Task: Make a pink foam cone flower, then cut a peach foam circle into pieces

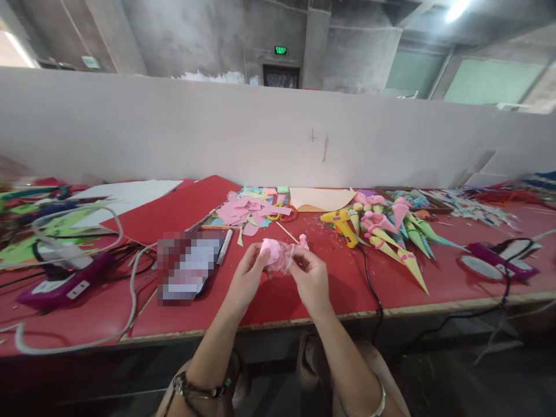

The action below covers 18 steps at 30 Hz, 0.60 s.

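Note:
Over the red tabletop, my left hand [248, 271] is closed on a soft-looking pink lump [270, 249], perhaps modelling clay, partly inside a clear plastic bag [283, 259]. My right hand [313, 279] pinches the other end of that bag, thumb and fingers together. Just beyond the right fingers is a small pink shaped piece [303, 240], close to a thin wooden stick [286, 231]. To the right lies a yellow glue gun [342, 225] with a black cord, beside a heap of pastel paper cones [410, 263] decorated with pink pieces.
Behind my hands lie pink paper pieces [245, 209] and scissors with red and yellow handles [286, 214]. At left are a phone [191, 266], partly blurred, a white marker [225, 246], red card [174, 208] and a purple power strip [65, 286]. Another power strip [504, 260] sits right.

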### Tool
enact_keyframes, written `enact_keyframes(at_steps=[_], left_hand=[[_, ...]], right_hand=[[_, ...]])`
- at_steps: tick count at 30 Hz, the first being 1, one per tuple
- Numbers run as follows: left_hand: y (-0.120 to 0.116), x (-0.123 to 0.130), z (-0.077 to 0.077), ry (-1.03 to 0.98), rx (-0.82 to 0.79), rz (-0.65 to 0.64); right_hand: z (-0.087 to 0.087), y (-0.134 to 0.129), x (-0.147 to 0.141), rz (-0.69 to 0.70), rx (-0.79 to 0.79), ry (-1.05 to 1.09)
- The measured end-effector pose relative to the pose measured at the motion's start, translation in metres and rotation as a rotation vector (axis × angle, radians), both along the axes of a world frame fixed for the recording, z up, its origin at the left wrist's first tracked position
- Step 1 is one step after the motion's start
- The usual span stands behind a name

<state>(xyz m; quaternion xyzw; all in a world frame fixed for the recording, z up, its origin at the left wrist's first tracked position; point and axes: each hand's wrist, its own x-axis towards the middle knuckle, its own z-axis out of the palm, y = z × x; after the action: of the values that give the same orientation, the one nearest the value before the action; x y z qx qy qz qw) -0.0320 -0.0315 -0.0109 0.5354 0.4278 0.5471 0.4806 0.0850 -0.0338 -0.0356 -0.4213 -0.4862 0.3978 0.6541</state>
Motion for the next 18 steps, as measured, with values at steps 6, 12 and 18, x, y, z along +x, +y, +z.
enact_keyframes(at_steps=[6, 12, 18], left_hand=[[0.0, 0.001, -0.004, -0.029, -0.102, -0.055], [0.004, -0.006, -0.008, 0.04, -0.108, 0.107], [0.005, -0.008, -0.007, 0.107, -0.025, 0.117]], right_hand=[[0.002, -0.001, 0.006, -0.02, 0.02, -0.091], [-0.002, -0.002, -0.006, 0.203, -0.033, 0.203], [-0.002, -0.003, -0.009, 0.339, -0.056, 0.292]])
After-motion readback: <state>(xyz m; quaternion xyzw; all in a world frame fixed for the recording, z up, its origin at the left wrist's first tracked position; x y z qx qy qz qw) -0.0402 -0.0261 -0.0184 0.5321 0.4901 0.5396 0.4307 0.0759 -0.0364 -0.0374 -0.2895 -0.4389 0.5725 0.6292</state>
